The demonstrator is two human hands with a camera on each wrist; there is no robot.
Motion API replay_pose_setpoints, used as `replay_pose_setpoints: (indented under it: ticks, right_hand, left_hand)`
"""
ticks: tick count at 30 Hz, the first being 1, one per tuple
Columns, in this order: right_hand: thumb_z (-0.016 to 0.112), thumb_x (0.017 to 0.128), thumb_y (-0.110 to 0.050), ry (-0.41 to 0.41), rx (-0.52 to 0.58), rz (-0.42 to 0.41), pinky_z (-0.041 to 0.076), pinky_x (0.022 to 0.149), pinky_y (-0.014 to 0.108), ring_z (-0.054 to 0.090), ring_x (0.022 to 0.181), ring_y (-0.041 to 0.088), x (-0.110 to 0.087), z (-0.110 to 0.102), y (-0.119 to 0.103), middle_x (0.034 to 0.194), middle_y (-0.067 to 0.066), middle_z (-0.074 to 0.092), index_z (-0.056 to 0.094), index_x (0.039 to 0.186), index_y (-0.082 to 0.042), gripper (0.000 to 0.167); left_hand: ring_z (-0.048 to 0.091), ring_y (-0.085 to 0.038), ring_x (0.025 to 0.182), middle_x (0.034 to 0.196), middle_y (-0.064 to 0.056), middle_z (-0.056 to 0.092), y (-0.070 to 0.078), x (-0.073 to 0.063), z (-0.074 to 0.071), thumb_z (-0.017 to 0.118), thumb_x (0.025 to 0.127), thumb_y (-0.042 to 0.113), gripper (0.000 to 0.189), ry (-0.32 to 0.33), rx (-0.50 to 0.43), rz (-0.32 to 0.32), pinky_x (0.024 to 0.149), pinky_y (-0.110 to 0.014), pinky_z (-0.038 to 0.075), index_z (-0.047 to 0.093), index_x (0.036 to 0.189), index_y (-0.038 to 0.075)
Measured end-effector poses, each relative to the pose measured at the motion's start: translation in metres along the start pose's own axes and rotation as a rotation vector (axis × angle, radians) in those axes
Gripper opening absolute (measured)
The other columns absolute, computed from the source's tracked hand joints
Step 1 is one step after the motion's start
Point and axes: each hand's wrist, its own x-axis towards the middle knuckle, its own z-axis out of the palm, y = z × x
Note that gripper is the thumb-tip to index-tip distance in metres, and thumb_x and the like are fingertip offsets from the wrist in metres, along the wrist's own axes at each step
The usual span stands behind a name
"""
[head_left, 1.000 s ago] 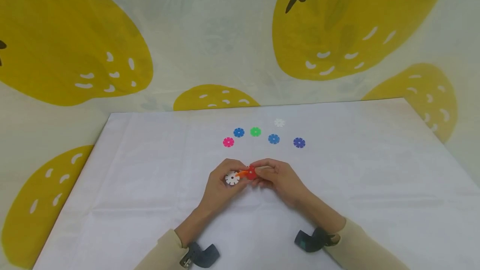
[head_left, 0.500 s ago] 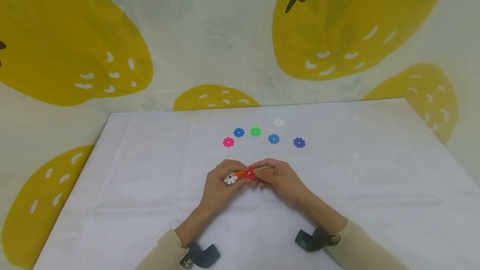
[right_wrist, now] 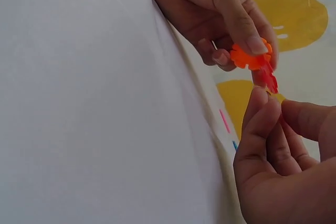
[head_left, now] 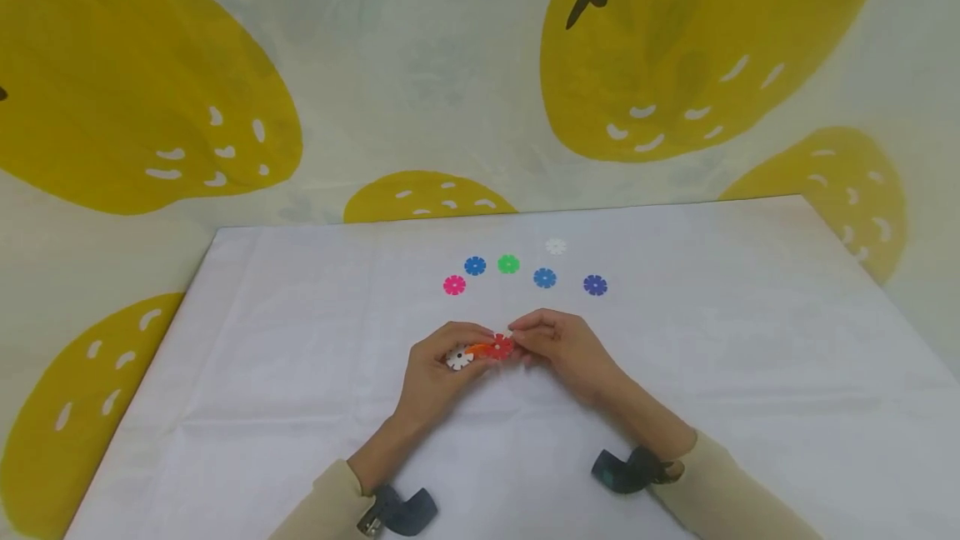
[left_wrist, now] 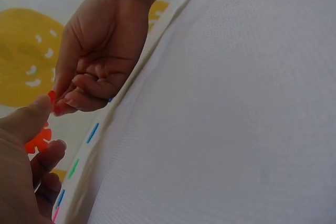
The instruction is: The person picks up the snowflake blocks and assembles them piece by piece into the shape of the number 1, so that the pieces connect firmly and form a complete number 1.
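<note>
In the head view my left hand (head_left: 435, 369) holds a small chain of joined notched plastic discs. A white disc (head_left: 460, 357) lies within the curve of its thumb and fingers. Beside it comes an orange disc (right_wrist: 245, 57), under the left thumb in the right wrist view. A red disc (head_left: 499, 347) stands at an angle to the orange one, at the left fingertips. My right hand (head_left: 562, 348) pinches at the red disc's right edge with thumb and fingertips. A small pale bit shows by these fingertips, too small to identify. Fingers partly hide the discs.
Loose notched discs lie farther back on the white-covered table (head_left: 300, 315): pink (head_left: 454, 285), dark blue (head_left: 475, 266), green (head_left: 508, 264), light blue (head_left: 545, 277), white (head_left: 556, 247) and purple (head_left: 596, 285). A patterned curtain (head_left: 420, 65) hangs behind the table's back edge.
My right hand has shifted slightly up and right, its fingers showing more of the red disc. The left hand has turned the white disc slightly and still holds the chain. The loose discs stay put.
</note>
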Motion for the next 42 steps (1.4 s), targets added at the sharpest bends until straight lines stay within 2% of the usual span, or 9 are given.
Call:
replay_pose_setpoints:
  ticks: [8, 12, 18, 25, 28, 32, 36, 38, 42]
  right_hand:
    - [0.062, 0.094, -0.023, 0.083, -0.044, -0.006, 0.053, 0.079, 0.028, 0.067, 0.090, 0.019, 0.002, -0.018, -0.007, 0.100, 0.005, 0.071, 0.064, 0.115, -0.006, 0.027]
    - [0.061, 0.095, -0.023, 0.122, -0.045, -0.046, 0.053, 0.080, 0.027, 0.067, 0.093, 0.020, 0.002, -0.035, -0.012, 0.105, 0.009, 0.069, 0.062, 0.117, -0.003, 0.030]
    - [0.062, 0.094, -0.027, 0.225, -0.066, -0.091, 0.053, 0.078, 0.024, 0.066, 0.094, 0.022, 0.006, -0.063, -0.013, 0.109, 0.015, 0.068, 0.060, 0.119, -0.001, 0.035]
    - [0.061, 0.093, -0.039, 0.349, -0.110, -0.051, 0.050, 0.078, 0.018, 0.063, 0.096, 0.016, 0.011, -0.095, -0.003, 0.115, 0.012, 0.066, 0.057, 0.125, -0.002, 0.048]
    - [0.061, 0.092, -0.039, 0.404, -0.137, -0.045, 0.050, 0.076, 0.018, 0.062, 0.097, 0.019, 0.012, -0.104, 0.000, 0.116, 0.014, 0.065, 0.058, 0.125, -0.003, 0.049]
    - [0.060, 0.092, -0.043, 0.461, -0.204, -0.006, 0.049, 0.077, 0.024, 0.059, 0.101, 0.024, 0.012, -0.110, 0.005, 0.118, 0.013, 0.064, 0.060, 0.124, -0.007, 0.048]
    - [0.058, 0.093, -0.047, 0.463, -0.260, 0.059, 0.046, 0.088, 0.035, 0.052, 0.112, 0.023, 0.016, -0.111, 0.015, 0.124, 0.007, 0.059, 0.059, 0.125, -0.013, 0.047]
    - [0.060, 0.092, -0.044, 0.466, -0.261, 0.069, 0.042, 0.092, 0.039, 0.049, 0.115, 0.024, 0.018, -0.110, 0.021, 0.125, 0.006, 0.059, 0.060, 0.124, -0.014, 0.044]
    - [0.064, 0.091, -0.037, 0.481, -0.310, 0.075, 0.040, 0.093, 0.044, 0.048, 0.114, 0.026, 0.022, -0.102, 0.029, 0.125, 0.006, 0.057, 0.062, 0.121, -0.016, 0.036]
  left_hand:
    - [0.063, -0.022, 0.098, 0.101, -0.014, 0.068, 0.000, -0.002, 0.001, 0.075, 0.077, -0.008, 0.023, -0.001, -0.024, -0.008, 0.087, -0.029, 0.050, 0.071, 0.098, -0.003]
    - [0.062, -0.022, 0.101, 0.102, -0.014, 0.068, 0.001, -0.001, 0.000, 0.075, 0.077, -0.007, 0.023, 0.001, -0.018, -0.021, 0.088, -0.029, 0.049, 0.071, 0.099, -0.003]
    - [0.062, -0.022, 0.103, 0.105, -0.014, 0.068, -0.001, -0.002, -0.001, 0.074, 0.078, -0.007, 0.023, -0.004, -0.012, -0.032, 0.090, -0.030, 0.048, 0.070, 0.100, -0.002]
    - [0.062, -0.021, 0.104, 0.105, -0.013, 0.068, -0.003, -0.003, -0.001, 0.074, 0.076, -0.009, 0.025, -0.011, 0.008, -0.002, 0.092, -0.031, 0.047, 0.070, 0.100, -0.002]
    - [0.062, -0.021, 0.104, 0.105, -0.012, 0.068, -0.003, -0.003, 0.000, 0.074, 0.076, -0.009, 0.026, -0.011, 0.011, -0.004, 0.092, -0.030, 0.047, 0.070, 0.100, -0.001]
    - [0.062, -0.020, 0.104, 0.106, -0.011, 0.068, -0.004, -0.002, 0.001, 0.074, 0.077, -0.008, 0.026, -0.017, 0.013, -0.007, 0.091, -0.030, 0.048, 0.070, 0.101, -0.001]
    - [0.062, -0.020, 0.104, 0.105, -0.011, 0.068, -0.004, -0.002, 0.002, 0.074, 0.078, -0.008, 0.025, -0.023, 0.014, -0.007, 0.091, -0.031, 0.048, 0.070, 0.101, 0.000]
    - [0.062, -0.020, 0.104, 0.105, -0.011, 0.068, -0.004, -0.003, 0.002, 0.074, 0.078, -0.007, 0.024, -0.024, 0.016, -0.012, 0.091, -0.030, 0.048, 0.069, 0.101, 0.000]
    - [0.062, -0.019, 0.104, 0.105, -0.011, 0.068, -0.004, -0.005, 0.001, 0.074, 0.079, -0.005, 0.024, -0.027, 0.025, -0.027, 0.090, -0.030, 0.048, 0.070, 0.102, 0.000]
